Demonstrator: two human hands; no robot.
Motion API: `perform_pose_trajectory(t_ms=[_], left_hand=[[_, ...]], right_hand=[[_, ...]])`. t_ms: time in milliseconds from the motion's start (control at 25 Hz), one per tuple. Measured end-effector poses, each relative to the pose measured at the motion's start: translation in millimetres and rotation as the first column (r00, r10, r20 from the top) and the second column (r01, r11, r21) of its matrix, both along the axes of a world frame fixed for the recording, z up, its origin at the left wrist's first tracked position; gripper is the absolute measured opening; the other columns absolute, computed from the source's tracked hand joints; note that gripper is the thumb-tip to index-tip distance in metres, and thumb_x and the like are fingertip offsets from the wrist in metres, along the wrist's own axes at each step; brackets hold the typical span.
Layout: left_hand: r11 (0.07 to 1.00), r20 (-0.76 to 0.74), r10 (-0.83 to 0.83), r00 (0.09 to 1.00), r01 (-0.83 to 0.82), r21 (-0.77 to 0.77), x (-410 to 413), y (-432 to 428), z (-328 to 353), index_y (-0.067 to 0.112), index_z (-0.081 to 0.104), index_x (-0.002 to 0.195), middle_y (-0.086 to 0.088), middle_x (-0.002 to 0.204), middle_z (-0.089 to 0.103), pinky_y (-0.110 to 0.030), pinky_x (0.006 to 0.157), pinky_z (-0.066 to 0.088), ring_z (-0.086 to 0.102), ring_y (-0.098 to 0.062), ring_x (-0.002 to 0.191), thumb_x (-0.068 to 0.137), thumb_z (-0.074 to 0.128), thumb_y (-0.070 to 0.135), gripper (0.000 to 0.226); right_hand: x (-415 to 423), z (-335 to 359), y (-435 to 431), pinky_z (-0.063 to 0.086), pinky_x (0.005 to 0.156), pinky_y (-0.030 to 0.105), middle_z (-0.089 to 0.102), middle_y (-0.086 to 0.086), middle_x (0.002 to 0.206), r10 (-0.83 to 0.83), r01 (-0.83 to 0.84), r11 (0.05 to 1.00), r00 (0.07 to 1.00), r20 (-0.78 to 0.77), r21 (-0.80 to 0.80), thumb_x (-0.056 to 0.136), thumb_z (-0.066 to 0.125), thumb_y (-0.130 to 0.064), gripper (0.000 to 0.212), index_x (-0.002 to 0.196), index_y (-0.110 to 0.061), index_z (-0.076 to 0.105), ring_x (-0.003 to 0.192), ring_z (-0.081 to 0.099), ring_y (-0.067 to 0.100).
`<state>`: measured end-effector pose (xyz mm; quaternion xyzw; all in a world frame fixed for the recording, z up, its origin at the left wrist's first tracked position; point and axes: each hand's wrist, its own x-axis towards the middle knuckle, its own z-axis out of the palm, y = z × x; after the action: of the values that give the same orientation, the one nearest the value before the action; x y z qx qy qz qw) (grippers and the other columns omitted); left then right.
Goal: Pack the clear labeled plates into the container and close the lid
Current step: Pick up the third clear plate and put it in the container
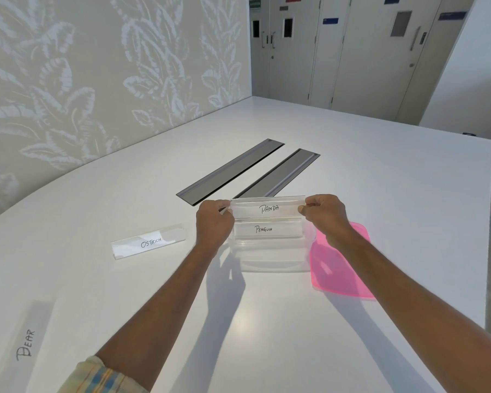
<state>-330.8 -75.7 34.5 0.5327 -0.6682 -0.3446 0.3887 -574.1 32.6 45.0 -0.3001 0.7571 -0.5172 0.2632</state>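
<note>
A clear plate labelled PANDA (268,207) is held at both ends, my left hand (213,224) pinching its left end and my right hand (325,217) its right end. It hangs over the far side of the clear container (271,256), which stands open on the white table. Inside the container a plate labelled PENGUIN (267,230) stands on edge. The pink lid (338,268) lies flat just right of the container, partly under my right forearm. A plate labelled OSTRICH (149,241) lies left of the container. Another plate, labelled BEAR (26,340), rests at the near left.
Two long grey cable-slot covers (230,171) are set into the table (380,208) behind the container. A leaf-patterned wall runs along the left side. The table's right edge drops off near the far right, with doors beyond.
</note>
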Motion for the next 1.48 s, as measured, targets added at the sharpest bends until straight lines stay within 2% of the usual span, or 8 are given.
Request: perform_pose_trajectory(t_ms=[160,360,600,760,800,1040,1320,1480], left_hand=[[0.999,0.012,-0.01,1.0,0.01,0.048,-2,-4,-4,0.007,0.079,0.124,0.002,0.122,0.072,-0.025,0.099,0.043,0.064,-0.018,0.124,0.092,0.054,-0.002,0.042],[0.999,0.07,-0.031,0.997,0.028,0.039,-5,-11,-11,0.003,0.08,0.114,-0.009,0.114,0.074,-0.028,0.094,0.045,0.065,-0.025,0.116,0.092,0.05,-0.004,0.038],[0.995,0.199,-0.086,0.976,0.075,0.066,-6,-18,-17,0.005,0.076,0.129,-0.012,0.122,0.064,-0.039,0.117,0.042,0.05,-0.031,0.134,0.088,0.042,-0.004,0.054],[0.992,0.292,-0.124,0.948,0.11,0.066,-10,-21,-25,0.005,0.073,0.135,-0.018,0.135,0.058,-0.05,0.127,0.031,0.028,-0.038,0.154,0.089,0.045,-0.003,0.055],[0.991,0.3,-0.128,0.945,0.11,0.076,-10,-23,-27,0.007,0.073,0.136,-0.018,0.138,0.057,-0.048,0.127,0.031,0.023,-0.038,0.157,0.089,0.046,-0.002,0.055],[0.985,0.401,-0.165,0.901,0.127,0.12,-15,-27,-31,0.008,0.074,0.133,-0.014,0.131,0.057,-0.046,0.125,0.028,0.027,-0.035,0.155,0.089,0.048,0.002,0.051],[0.98,0.489,-0.181,0.853,0.116,0.161,-21,-27,-31,0.002,0.074,0.111,-0.013,0.132,0.055,-0.049,0.124,0.032,0.028,-0.038,0.154,0.088,0.052,0.007,0.033],[0.975,0.558,-0.216,0.801,0.143,0.172,-22,-26,-30,0.0,0.072,0.123,-0.012,0.146,0.053,-0.054,0.121,0.038,0.022,-0.035,0.159,0.092,0.053,0.012,0.039]], right_hand=[[-1,-4,-5,0.055,0.105,0.04,0.072,0.008,0.128,-0.007,0.01,0.999,0.998,-0.066,0.042,0.088,0.082,-0.018,0.041,0.126,-0.007,0.074,0.117,0.069,0.028],[-2,-8,-11,0.052,0.11,0.045,0.064,0.005,0.14,0.002,0.015,0.99,0.993,-0.118,0.138,0.084,0.08,-0.029,0.042,0.124,-0.018,0.076,0.127,0.062,0.027],[-6,-15,-15,0.046,0.112,0.048,0.067,0.004,0.133,0.051,0.013,0.955,0.977,-0.207,0.298,0.083,0.07,-0.013,0.038,0.121,-0.014,0.076,0.124,0.062,0.032],[-1,-13,-15,0.04,0.077,0.036,0.058,0.007,0.103,0.102,0.006,0.914,0.964,-0.246,0.405,0.077,0.063,-0.006,0.004,0.074,-0.008,0.065,0.088,0.053,0.032],[0,-14,-17,0.033,0.07,0.036,0.052,0.007,0.098,0.12,-0.006,0.904,0.963,-0.241,0.428,0.076,0.062,-0.007,0.015,0.065,-0.011,0.053,0.083,0.046,0.029],[-3,-22,-21,0.025,0.064,0.035,0.054,0.005,0.097,0.148,-0.013,0.892,0.953,-0.264,0.451,0.073,0.061,-0.009,0.023,0.061,-0.016,0.043,0.084,0.05,0.028],[1,-26,-24,0.031,0.08,0.043,0.056,0.008,0.106,0.247,-0.06,0.859,0.918,-0.309,0.508,0.065,0.052,-0.008,0.017,0.062,-0.017,0.038,0.101,0.051,0.033],[5,-23,-23,0.037,0.096,0.047,0.059,0.009,0.106,0.286,-0.039,0.838,0.881,-0.377,0.544,0.068,0.053,-0.014,0.017,0.064,-0.018,0.037,0.105,0.051,0.032]])
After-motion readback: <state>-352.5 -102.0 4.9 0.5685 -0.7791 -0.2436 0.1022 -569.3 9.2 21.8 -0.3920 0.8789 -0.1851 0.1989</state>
